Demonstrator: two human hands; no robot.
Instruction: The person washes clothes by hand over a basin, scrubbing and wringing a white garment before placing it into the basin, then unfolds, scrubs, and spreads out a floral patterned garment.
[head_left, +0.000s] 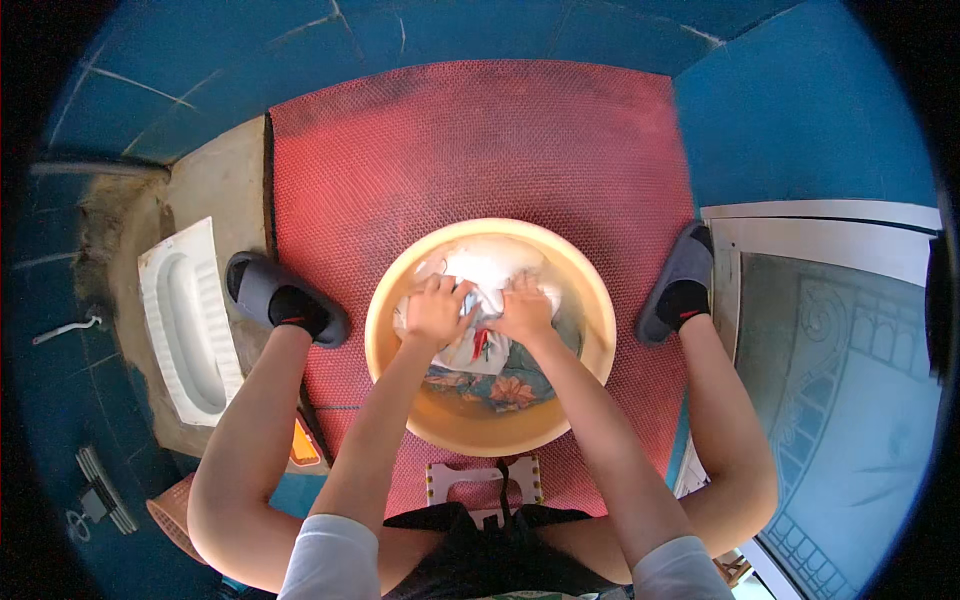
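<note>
A round yellow plastic basin (379, 315) with water and wet laundry in it stands between my feet. On top lies a bunched white garment (480, 259), part of it carrying a red and green mark. My left hand (437, 307) grips the left side of this white cloth, fingers bent over it. On its right side my right hand (525, 309) presses down, its fingertips blurred in the wet folds, so its hold is unclear. Below them, a dark floral fabric (514, 386) with orange flowers lies in the water.
Red mesh matting (480, 150) covers the floor. A white squat toilet (187, 322) is at left, a glass-panelled door (832, 375) at right. Grey slippers (289, 300) are on my feet. A stool's edge (484, 474), an orange-yellow object (304, 446) and a woven basket (174, 517) lie nearer me.
</note>
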